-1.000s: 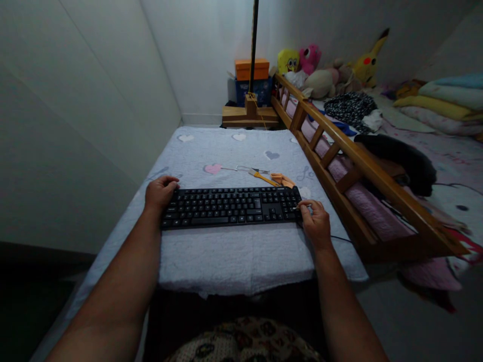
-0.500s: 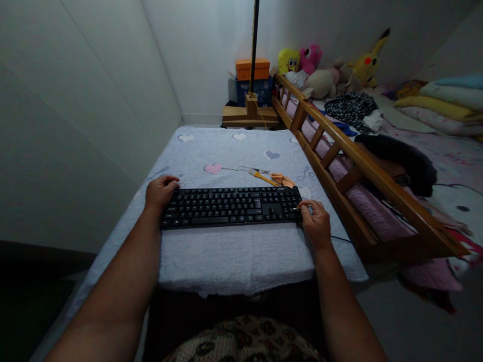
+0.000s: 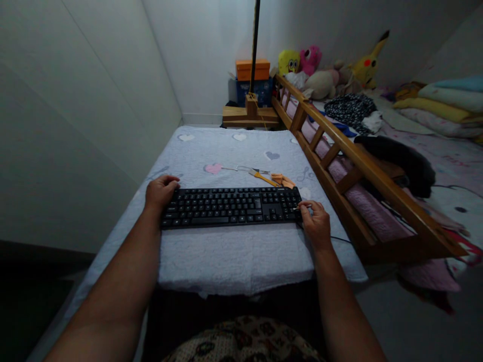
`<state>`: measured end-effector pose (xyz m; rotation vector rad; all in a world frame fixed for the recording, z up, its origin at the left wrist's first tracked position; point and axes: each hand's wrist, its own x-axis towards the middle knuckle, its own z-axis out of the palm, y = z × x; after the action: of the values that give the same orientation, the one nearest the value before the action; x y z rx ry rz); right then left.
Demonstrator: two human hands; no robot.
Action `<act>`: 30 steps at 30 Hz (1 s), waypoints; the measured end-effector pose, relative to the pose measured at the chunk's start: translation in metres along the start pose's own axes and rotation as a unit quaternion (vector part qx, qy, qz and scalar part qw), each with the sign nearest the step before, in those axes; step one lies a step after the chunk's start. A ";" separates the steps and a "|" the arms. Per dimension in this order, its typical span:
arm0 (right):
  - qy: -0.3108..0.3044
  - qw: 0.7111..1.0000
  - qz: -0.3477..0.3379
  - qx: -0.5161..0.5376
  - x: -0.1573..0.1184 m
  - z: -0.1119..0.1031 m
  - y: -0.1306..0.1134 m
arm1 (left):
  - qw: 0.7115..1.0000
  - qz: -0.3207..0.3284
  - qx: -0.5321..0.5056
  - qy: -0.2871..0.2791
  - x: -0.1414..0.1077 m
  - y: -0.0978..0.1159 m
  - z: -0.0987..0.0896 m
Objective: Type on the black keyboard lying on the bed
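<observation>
A black keyboard (image 3: 226, 205) lies flat across the covered table, its number pad at the right. My left hand (image 3: 161, 192) is closed on its left end, thumb and fingers at the upper corner. Between the fingertips of my right hand (image 3: 315, 217) is a thin pale stick (image 3: 297, 208), perhaps a cotton swab. Its tip points left over the number pad keys; whether it touches them I cannot tell. Behind the keyboard lie a yellow-handled brush (image 3: 264, 177), a thin metal tool (image 3: 260, 171) and a crumpled orange cloth (image 3: 283, 180).
A pale blue cover with hearts (image 3: 211, 251) is spread over the table. Along the right runs a wooden bed rail (image 3: 339, 146), with bedding and plush toys (image 3: 320, 80) beyond. A dark cable (image 3: 341, 238) trails right. Boxes (image 3: 252, 70) and a wooden stand (image 3: 249, 118) are at the back.
</observation>
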<state>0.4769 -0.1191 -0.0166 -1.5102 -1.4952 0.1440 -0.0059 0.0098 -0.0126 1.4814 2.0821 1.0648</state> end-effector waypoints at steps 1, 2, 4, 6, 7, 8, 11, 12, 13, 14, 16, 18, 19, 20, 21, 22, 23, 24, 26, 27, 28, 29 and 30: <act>0.000 1.000 -0.001 0.001 0.000 0.000 0.000 | 1.000 0.002 -0.001 -0.001 0.000 0.000 0.000; 0.000 1.000 -0.003 0.000 0.000 0.000 0.000 | 1.000 0.003 -0.001 -0.002 -0.001 0.000 0.000; -0.001 1.000 -0.005 -0.001 0.001 0.000 0.000 | 1.000 0.003 -0.003 -0.004 -0.001 0.001 -0.001; -0.005 1.000 -0.009 -0.001 0.001 0.000 -0.001 | 1.000 0.003 -0.007 -0.004 -0.001 0.001 -0.001; -0.007 1.000 -0.012 -0.002 0.001 0.000 -0.002 | 1.000 0.003 -0.007 -0.004 -0.001 0.001 -0.001; -0.009 1.000 -0.014 -0.003 0.002 0.000 -0.002 | 1.000 0.003 -0.007 -0.004 -0.001 0.001 -0.001; -0.014 1.000 -0.019 -0.007 0.002 0.000 -0.003 | 1.000 0.003 -0.003 -0.007 -0.001 0.000 0.000; -0.016 1.000 -0.019 -0.008 0.002 -0.001 -0.004 | 1.000 0.004 -0.001 -0.006 -0.001 0.000 0.000; -0.016 1.000 -0.020 -0.009 0.002 -0.001 -0.004 | 1.000 0.004 -0.001 -0.005 -0.001 0.000 0.000; -0.016 1.000 -0.019 -0.010 0.001 -0.001 -0.004 | 1.000 0.004 -0.002 -0.004 -0.001 0.000 0.000; -0.013 1.000 -0.015 -0.009 0.001 -0.001 -0.004 | 1.000 0.003 -0.004 -0.003 -0.002 0.001 -0.001; -0.014 1.000 -0.011 -0.006 0.000 -0.002 -0.004 | 1.000 0.001 -0.005 -0.005 -0.003 0.001 -0.001; -0.016 1.000 -0.009 -0.004 0.000 -0.002 -0.004 | 1.000 0.001 -0.006 -0.005 -0.003 0.001 -0.001; -0.018 1.000 -0.008 -0.002 0.000 -0.003 -0.004 | 1.000 0.001 -0.007 -0.005 -0.002 0.001 -0.001; -0.020 1.000 -0.007 0.000 0.000 -0.003 -0.004 | 1.000 0.001 -0.007 -0.005 -0.002 0.001 -0.001; -0.021 1.000 -0.005 0.002 0.000 -0.003 -0.004 | 1.000 0.001 -0.007 -0.003 -0.002 0.000 0.000; -0.022 1.000 -0.003 0.004 -0.001 -0.003 -0.004 | 1.000 0.003 -0.006 -0.002 -0.001 0.000 0.000; -0.022 1.000 -0.002 0.006 -0.001 -0.003 -0.004 | 1.000 0.004 -0.006 -0.002 -0.001 -0.001 0.000; -0.022 1.000 0.001 0.010 -0.001 -0.004 -0.004 | 1.000 0.004 -0.006 -0.002 0.000 -0.001 0.000; -0.023 1.000 0.002 0.011 -0.001 -0.004 -0.004 | 1.000 0.004 -0.006 -0.003 -0.001 0.000 0.000; -0.024 1.000 0.002 0.012 -0.001 -0.004 -0.004 | 1.000 0.002 -0.006 -0.004 -0.001 0.000 0.000; -0.025 1.000 0.002 0.011 -0.001 -0.004 -0.004 | 1.000 0.001 -0.006 -0.005 -0.001 0.001 0.000; -0.025 1.000 0.003 0.010 -0.001 -0.004 -0.004 | 1.000 0.001 -0.006 -0.006 -0.002 0.002 -0.001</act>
<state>0.4767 -0.1226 -0.0122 -1.5041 -1.5249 0.2008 -0.0045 0.0082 -0.0109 1.4816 2.0627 1.0650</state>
